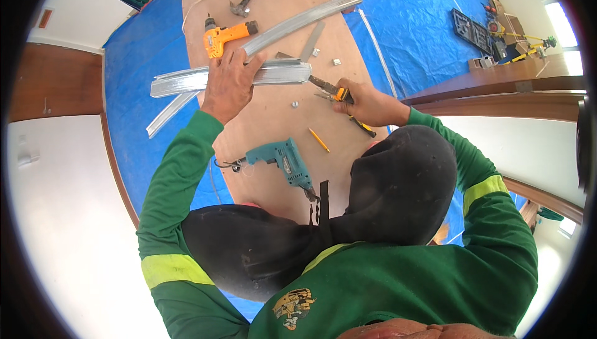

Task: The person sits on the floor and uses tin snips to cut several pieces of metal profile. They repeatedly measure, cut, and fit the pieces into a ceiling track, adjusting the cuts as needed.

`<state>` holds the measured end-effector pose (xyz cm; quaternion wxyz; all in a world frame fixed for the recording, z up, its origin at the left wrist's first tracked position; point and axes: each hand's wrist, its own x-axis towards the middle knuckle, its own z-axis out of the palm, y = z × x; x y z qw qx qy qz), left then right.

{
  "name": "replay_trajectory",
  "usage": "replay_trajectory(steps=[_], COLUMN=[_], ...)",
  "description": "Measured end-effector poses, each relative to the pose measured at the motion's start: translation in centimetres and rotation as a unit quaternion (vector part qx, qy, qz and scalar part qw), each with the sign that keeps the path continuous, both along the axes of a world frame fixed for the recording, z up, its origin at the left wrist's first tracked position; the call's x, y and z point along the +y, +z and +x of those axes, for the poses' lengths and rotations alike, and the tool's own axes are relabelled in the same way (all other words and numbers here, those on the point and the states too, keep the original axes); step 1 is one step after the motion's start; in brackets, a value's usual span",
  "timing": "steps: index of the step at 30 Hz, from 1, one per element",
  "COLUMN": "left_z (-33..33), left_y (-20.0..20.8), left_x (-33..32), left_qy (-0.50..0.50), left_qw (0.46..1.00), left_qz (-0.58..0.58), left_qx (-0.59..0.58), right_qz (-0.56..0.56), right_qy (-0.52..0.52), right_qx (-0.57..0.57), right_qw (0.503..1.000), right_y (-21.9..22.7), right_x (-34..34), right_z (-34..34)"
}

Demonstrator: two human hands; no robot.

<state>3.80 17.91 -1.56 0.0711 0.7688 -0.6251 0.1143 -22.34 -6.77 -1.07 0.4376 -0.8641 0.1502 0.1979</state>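
My left hand (231,85) is wrapped over silvery metal channels (280,73), which lie side by side across the board. In my right hand (375,104) is a hand tool (324,85) with dark, worn jaws and an orange-and-black handle. Its tip meets the right end of the channels; whether it bites into the metal I cannot tell. A longer metal channel (298,25) passes beneath these at a slant. Just below my right hand a yellow-and-black handle (362,127) shows, and I cannot tell whether it belongs to the same tool.
On the wooden board (261,127) lie an orange cordless drill (225,37), a claw hammer (240,8), a teal corded drill (287,161), a pencil (319,140) and small metal bits (336,62). Blue sheeting (398,34) covers the floor; an open tool case (471,31) lies at far right.
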Motion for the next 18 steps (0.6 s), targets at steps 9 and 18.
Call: replay_trajectory(steps=[9,18], left_z=[-0.6,-0.6], left_y=[-0.1,-0.3], left_x=[0.2,0.4], left_qy=[-0.018,-0.037], left_qw=[1.000,0.999], left_qz=[-0.017,0.005], left_qx=[0.001,-0.020], right_qz=[-0.016,-0.039], right_qy=[-0.005,0.012], right_qx=[0.008,-0.034], right_qw=[1.000,0.999], right_y=[0.1,-1.0], right_x=[0.4,-1.1], right_z=[-0.7,-1.1])
